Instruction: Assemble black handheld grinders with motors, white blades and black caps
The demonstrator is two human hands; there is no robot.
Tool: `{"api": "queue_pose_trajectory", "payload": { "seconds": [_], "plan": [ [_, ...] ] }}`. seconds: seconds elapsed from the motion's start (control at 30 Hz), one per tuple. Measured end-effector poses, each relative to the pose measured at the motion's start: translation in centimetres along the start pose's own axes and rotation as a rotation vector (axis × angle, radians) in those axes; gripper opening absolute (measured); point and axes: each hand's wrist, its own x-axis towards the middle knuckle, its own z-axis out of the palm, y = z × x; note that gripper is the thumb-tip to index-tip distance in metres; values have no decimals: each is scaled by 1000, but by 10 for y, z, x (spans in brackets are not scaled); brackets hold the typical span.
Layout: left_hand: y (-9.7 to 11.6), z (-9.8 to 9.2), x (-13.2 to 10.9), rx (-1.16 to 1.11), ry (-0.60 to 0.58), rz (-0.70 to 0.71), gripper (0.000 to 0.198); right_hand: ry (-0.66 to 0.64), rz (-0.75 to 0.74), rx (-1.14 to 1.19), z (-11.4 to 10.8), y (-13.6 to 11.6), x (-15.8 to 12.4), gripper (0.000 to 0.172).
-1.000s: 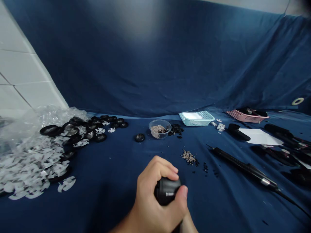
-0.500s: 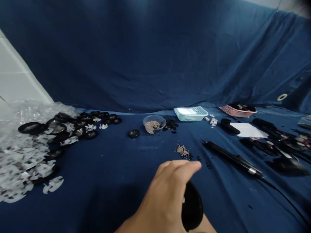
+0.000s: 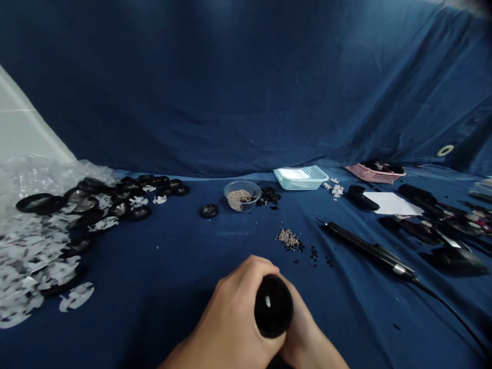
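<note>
At the bottom centre my left hand [image 3: 234, 312] is closed around a black round-ended housing [image 3: 273, 312], whose round dark end faces me with a small white mark on it. My right hand [image 3: 307, 333] presses against its other side, fingers wrapped round it and mostly hidden. What the palms cover cannot be made out. A little beyond the hands lies a small pile of screws [image 3: 288, 238], with tiny black pieces [image 3: 314, 253] beside it.
An electric screwdriver [image 3: 369, 248] with a cord lies to the right, near black housings [image 3: 449, 260]. White plastic parts [image 3: 34, 256] and black rings [image 3: 140, 213] are heaped at left. Farther back stand a clear bowl [image 3: 253, 203], a light-blue basket [image 3: 302, 184] and a pink basket [image 3: 374, 175].
The housing has turned so its round end faces me and has shifted left and up. My right hand has come into view on its right side; my left thumb has folded in.
</note>
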Motion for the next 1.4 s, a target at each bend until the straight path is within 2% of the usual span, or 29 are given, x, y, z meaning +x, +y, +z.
{"api": "queue_pose_trajectory", "payload": {
  "seconds": [0.07, 0.13, 0.27, 0.4, 0.47, 0.53, 0.67, 0.73, 0.8, 0.9, 1.0, 1.07, 1.13, 1.23, 1.3, 1.4],
  "plan": [
    [-6, 0, 1, 23, 59, -6, 48, -86, 54, 41, -4, 3, -7, 58],
    [-12, 1, 2, 28, 68, -5, 48, -168, 4, 31, -11, 2, -15, 64],
    [-18, 7, 6, -49, 11, -25, 55, -207, -269, -106, -20, -14, -20, 52],
    [-22, 3, 11, -189, -32, -136, 64, -278, -304, -181, -20, -29, -14, 43],
    [-25, -1, 15, -335, -113, -161, 81, -256, -267, -178, -19, -32, -13, 45],
    [-30, -1, 17, -512, -168, -165, 87, -215, -241, -182, -18, -34, -12, 49],
    [-36, 15, 16, -738, -89, -243, 61, -170, -219, -276, -21, -39, -8, 55],
    [-37, 21, 14, -763, -68, -292, 51, -142, -286, -418, -23, -40, -5, 50],
    [-38, 23, 13, -746, -54, -304, 46, -42, -427, -577, -25, -37, -2, 47],
    [-42, 19, 14, -742, -51, -293, 50, 108, -618, -698, -31, -32, 0, 57],
    [-50, 14, 17, -900, -18, -385, 64, 300, -743, -924, -53, -48, 6, 47],
    [-56, 11, 21, -1004, 75, -468, 70, 492, -768, -1144, -81, -75, 17, 47],
    [-62, 8, 25, -1034, 168, -525, 72, 570, -769, -1264, -115, -108, 32, 44],
    [-69, 5, 31, -1014, 227, -599, 74, 606, -656, -1551, -166, -151, 54, 36],
    [-72, 4, 34, -995, 253, -620, 73, 560, -539, -1725, -192, -168, 64, 36],
    [-74, 5, 36, -972, 285, -613, 70, 478, -439, -1902, -206, -174, 69, 36]
  ]
}}
